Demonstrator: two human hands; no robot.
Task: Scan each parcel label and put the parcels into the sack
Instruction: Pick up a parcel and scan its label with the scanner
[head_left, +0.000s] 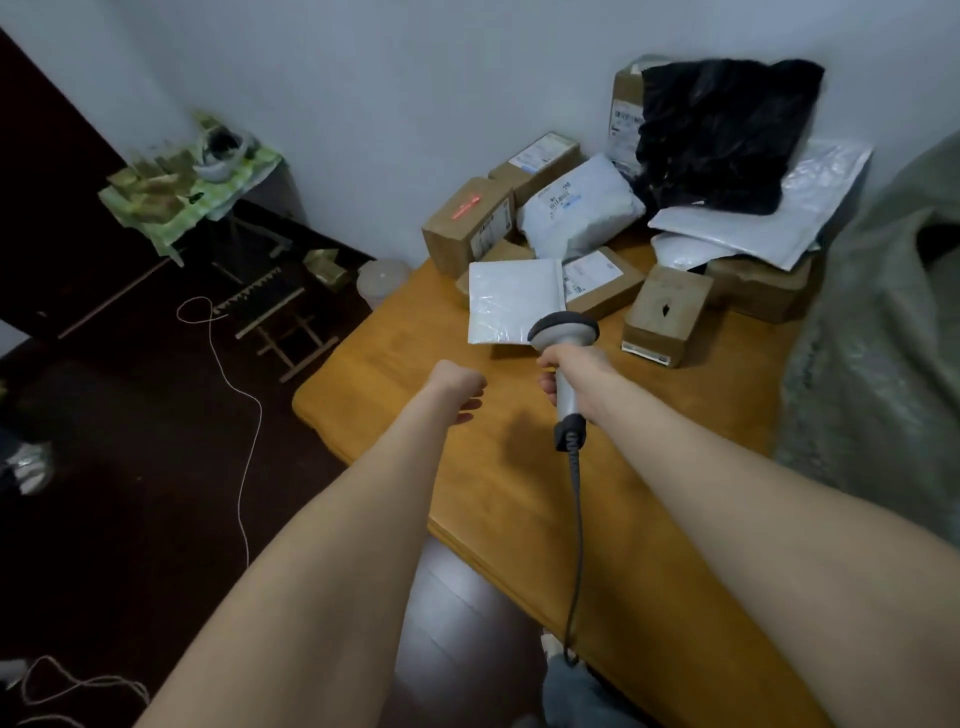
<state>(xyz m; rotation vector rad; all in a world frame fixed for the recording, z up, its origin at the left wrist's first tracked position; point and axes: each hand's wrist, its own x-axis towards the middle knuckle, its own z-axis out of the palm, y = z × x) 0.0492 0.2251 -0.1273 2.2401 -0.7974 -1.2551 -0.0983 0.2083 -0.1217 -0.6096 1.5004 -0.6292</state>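
Right hand (571, 382): fingers wrapped round the grip of the scanner (563, 330), head aimed away from the body toward the far end of the counter (519, 493). Its cord (574, 519) trails back off the near edge.

Left hand (457, 389): hovers over the counter just left of the scanner, fingers loosely curled under, holding nothing.

Parcels: all heaped at the far end of the counter, against the wall. None looks bagged yet, so I judge the task near its start.

Key relation: the red scan line (466, 207) falls on the brown box (457, 228) at the far left of the heap, ahead and slightly left of the scanner. The line lies on bare cardboard. The box's label (491, 228) sits on the face to the right of it, so the beam appears to miss the barcode. The aim likely needs to shift right and down, or the box needs turning. The left hand is the nearer one for that; a white mailer (511, 306) lies between.

Sack (883, 322): grey-green fabric at the right edge, probably the target, beside the right arm.
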